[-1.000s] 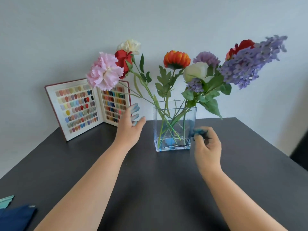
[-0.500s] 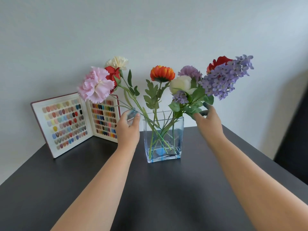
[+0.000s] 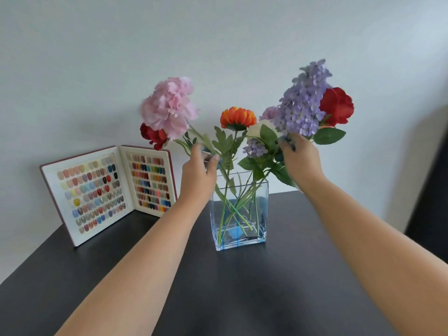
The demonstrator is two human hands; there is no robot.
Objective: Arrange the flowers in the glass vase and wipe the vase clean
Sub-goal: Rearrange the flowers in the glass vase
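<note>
Open nail-colour swatch book point(image 3: 109, 190) stands at left on dark bench point(image 3: 242, 299). Left hand point(image 3: 197, 175) grip pinched on pink flower stem point(image 3: 194, 134). Glass vase point(image 3: 241, 212) mid-bench, stems inside. Right hand point(image 3: 300, 161) grip clamped on purple flower spray point(image 3: 303, 103).

Clear, glossy glass vase point(image 3: 240, 214) with a blue tint stands on a matt dark table point(image 3: 242, 299).

Table point(image 3: 278, 287): dark, matte top, set against a pale wall.
On it, centre: glass vase point(image 3: 240, 214), upright.
On it, back left: open nail-colour swatch book point(image 3: 106, 190), standing.
</note>
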